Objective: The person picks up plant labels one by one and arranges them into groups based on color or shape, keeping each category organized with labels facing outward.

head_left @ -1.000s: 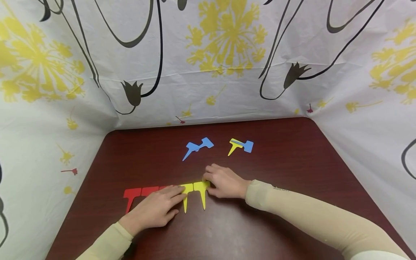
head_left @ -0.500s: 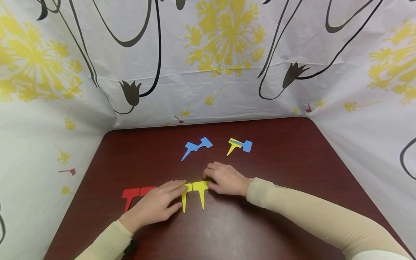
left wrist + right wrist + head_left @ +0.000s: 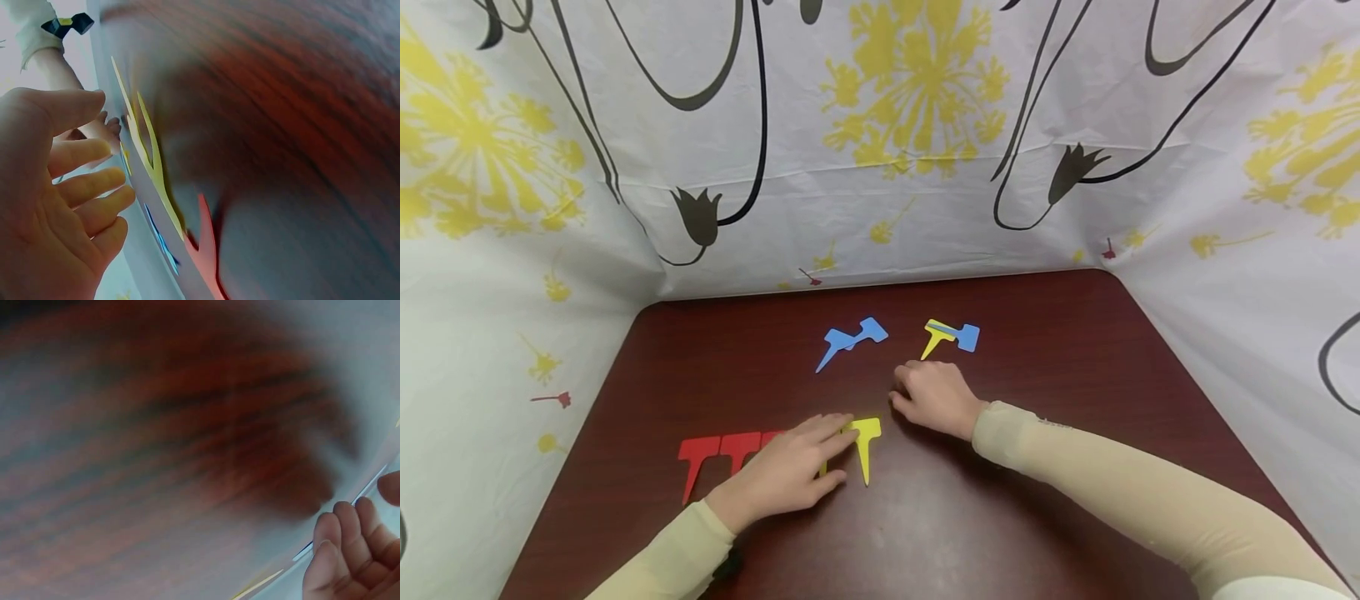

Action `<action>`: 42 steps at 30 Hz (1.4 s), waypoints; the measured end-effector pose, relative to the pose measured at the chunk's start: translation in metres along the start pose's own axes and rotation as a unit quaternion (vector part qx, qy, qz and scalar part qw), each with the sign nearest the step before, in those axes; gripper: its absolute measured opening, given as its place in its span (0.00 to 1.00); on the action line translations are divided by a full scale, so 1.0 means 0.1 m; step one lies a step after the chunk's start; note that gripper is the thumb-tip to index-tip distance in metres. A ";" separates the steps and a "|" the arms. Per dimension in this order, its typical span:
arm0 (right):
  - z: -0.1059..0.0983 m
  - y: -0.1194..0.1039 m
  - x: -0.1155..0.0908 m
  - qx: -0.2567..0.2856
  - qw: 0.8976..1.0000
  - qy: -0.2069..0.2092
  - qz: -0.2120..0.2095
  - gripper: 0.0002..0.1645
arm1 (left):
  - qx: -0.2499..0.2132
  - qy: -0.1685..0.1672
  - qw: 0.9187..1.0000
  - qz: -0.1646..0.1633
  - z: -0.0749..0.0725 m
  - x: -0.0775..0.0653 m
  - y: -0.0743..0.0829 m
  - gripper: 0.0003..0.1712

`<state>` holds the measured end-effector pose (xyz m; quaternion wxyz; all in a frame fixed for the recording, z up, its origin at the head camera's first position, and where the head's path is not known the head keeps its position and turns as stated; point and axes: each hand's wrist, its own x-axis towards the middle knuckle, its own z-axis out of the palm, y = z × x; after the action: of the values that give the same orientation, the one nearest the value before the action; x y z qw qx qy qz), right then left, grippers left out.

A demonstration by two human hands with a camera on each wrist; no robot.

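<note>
In the head view, red T-shaped plant labels (image 3: 697, 450) lie side by side in a row on the dark wooden table. The row continues with yellow plant labels (image 3: 866, 433). My left hand (image 3: 790, 467) lies over the middle of this row with its fingers extended, fingertips at the yellow labels, partly hiding them. In the left wrist view its fingers (image 3: 94, 187) are loosely bent, with nothing between them. My right hand (image 3: 938, 398) is beyond the row's right end, over the table, fingers loosely curled and holding nothing. The right wrist view shows its relaxed fingers (image 3: 350, 537).
Toward the back of the table (image 3: 1037, 333), two blue labels (image 3: 871, 329) overlap. To their right, a yellow label (image 3: 934, 340) lies crossed with another blue label (image 3: 970, 337). Patterned white cloth (image 3: 880, 208) hangs behind and along both sides.
My right hand has left the end yellow label and moved away, right and toward the back. My left hand has slid slightly right along the row.
</note>
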<state>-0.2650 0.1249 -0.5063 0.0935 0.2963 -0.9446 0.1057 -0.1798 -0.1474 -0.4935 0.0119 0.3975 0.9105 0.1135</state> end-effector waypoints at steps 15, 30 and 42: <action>-0.04 0.39 0.19 0.052 0.972 -0.032 0.228 0.32 | 0.041 -0.038 0.998 0.014 0.08 0.01 0.04 0.37; -0.09 0.43 0.27 0.079 0.958 -0.070 0.267 0.28 | 0.036 -0.055 0.998 0.023 0.10 0.00 0.04 0.39; -0.05 0.47 0.15 0.116 0.952 -0.037 0.279 0.24 | 0.051 -0.054 0.997 0.026 0.10 0.00 0.04 0.40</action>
<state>-0.3037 0.1556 -0.5043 -0.0101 0.0333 -0.9737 0.2253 -0.1757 -0.1428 -0.5020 0.0381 0.4266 0.9025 0.0450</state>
